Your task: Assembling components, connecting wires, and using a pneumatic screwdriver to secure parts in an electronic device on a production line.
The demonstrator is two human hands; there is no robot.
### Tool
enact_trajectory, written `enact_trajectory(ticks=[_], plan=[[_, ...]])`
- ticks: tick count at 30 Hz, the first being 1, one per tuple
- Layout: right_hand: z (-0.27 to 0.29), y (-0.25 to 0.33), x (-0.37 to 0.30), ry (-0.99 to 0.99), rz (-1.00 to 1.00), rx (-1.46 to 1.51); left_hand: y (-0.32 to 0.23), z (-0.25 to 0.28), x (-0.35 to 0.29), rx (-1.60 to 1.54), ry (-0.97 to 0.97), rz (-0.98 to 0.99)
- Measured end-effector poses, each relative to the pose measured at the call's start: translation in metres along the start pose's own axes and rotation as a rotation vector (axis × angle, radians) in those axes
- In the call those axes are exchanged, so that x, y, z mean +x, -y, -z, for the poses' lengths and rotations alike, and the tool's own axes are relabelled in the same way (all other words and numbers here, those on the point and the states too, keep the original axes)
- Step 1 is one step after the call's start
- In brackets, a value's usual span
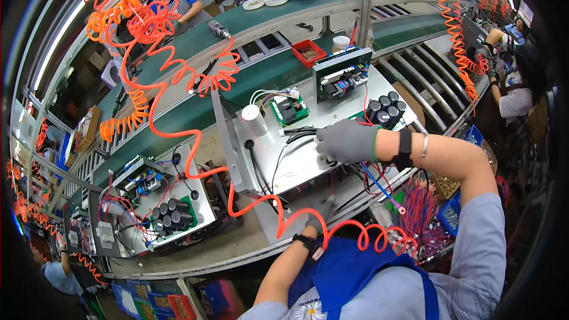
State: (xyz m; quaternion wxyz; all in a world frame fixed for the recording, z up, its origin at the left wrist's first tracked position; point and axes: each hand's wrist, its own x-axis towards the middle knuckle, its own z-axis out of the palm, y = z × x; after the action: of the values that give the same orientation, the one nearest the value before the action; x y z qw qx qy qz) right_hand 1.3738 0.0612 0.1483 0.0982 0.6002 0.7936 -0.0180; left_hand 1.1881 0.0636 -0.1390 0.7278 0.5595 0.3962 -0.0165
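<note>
your light's pretty bright | long white tube lamp point(57, 41) glowing upper left | soft glare on your flat silver metal panel point(293, 172) | edges bend hard, corners black

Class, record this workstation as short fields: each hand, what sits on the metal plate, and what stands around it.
Right hand: grey-gloved, over the plate, at black wires; grip unclear
Left hand: grey-gloved, near the plate's near edge, partly behind an orange hose; grip unclear
On plate: white cylinder, green board, black capacitors
Beyond: red bin
Left of plate: second unit
</note>
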Motion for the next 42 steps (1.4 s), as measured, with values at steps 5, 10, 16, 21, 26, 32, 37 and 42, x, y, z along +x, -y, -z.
enact_trajectory(ticks=[5, 10, 16, 21, 26, 32, 37, 42], plan=[[0.014, -0.038, -0.061, -0.540, -0.235, 0.317, 0.072, 0.061, -0.044, 0.612, -0.039, 0.129], [-0.007, -0.037, -0.122, -0.580, -0.427, 0.440, 0.057, 0.082, -0.069, 0.981, -0.091, 0.081], [-0.073, 0.019, -0.137, -0.509, -0.776, 0.818, 0.038, 0.089, -0.100, 1.085, -0.143, 0.060], [-0.093, 0.050, -0.120, -0.471, -0.927, 1.286, 0.010, 0.090, -0.130, 1.341, -0.297, 0.030], [-0.072, 0.058, -0.111, -0.431, -0.945, 1.194, -0.039, 0.061, -0.156, 0.936, -0.336, -0.438], [-0.044, 0.068, -0.181, -0.441, -1.027, 0.652, -0.120, 0.050, -0.229, 0.952, 0.111, -0.273], [-0.042, 0.088, -0.208, -0.515, -1.067, 0.564, -0.170, 0.038, -0.257, 0.758, 0.069, -0.512], [-0.037, 0.099, -0.203, -0.607, -1.178, 0.287, -0.191, -0.023, -0.169, 0.028, 0.355, -0.368]])
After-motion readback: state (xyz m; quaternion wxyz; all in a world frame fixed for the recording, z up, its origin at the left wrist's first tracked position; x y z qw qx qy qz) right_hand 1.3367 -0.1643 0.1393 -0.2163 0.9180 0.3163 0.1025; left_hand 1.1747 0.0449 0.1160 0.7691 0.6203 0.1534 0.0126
